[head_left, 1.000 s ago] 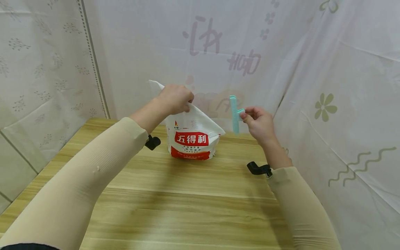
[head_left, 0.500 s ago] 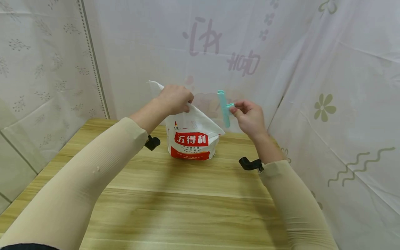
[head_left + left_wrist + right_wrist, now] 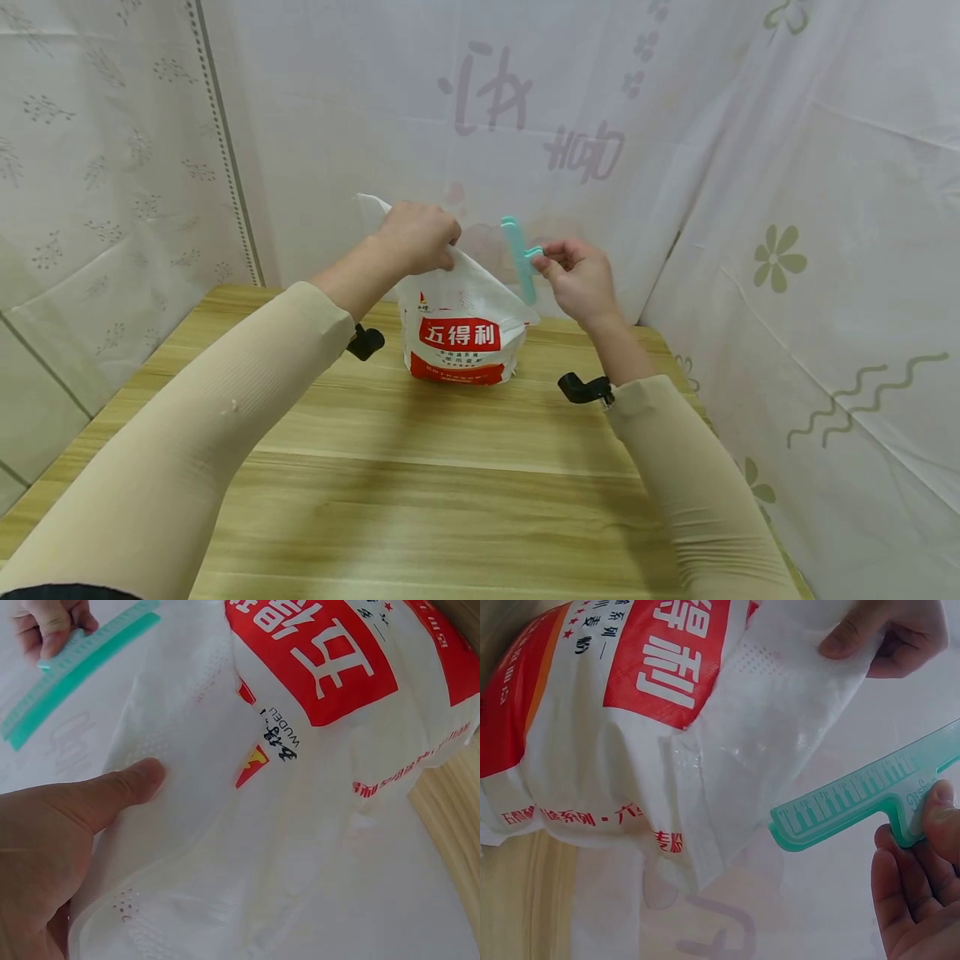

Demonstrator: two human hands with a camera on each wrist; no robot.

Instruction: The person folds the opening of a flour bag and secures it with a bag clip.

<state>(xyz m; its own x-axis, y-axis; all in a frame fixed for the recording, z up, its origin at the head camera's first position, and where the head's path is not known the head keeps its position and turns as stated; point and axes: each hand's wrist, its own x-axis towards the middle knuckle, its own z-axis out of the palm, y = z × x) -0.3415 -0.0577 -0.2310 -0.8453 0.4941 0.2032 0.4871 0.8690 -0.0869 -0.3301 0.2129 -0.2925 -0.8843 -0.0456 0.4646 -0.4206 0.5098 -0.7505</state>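
A white flour bag (image 3: 459,358) with red panels and Chinese lettering stands upright toward the back of the table. My left hand (image 3: 420,237) grips its top edge, which is drawn together and slopes down to the right; the thumb (image 3: 135,780) lies on the near side of the plastic in the left wrist view. My right hand (image 3: 581,279) pinches the handle tab of a teal sealing clip (image 3: 519,260) between thumb and fingers. The clip's long bar is held nearly vertical, just right of the bag's top. Piano-key markings run along the bar in the right wrist view (image 3: 855,791).
The bag stands on a wood-grain table (image 3: 420,500). Pale printed curtains (image 3: 337,125) hang behind the table and along both sides. A black wrist mount (image 3: 585,388) juts from the right sleeve, another mount (image 3: 366,342) from the left.
My right hand has moved left with the clip, bringing it close to the bag's top edge. The clip has tilted slightly. My left hand and the bag have stayed almost still.
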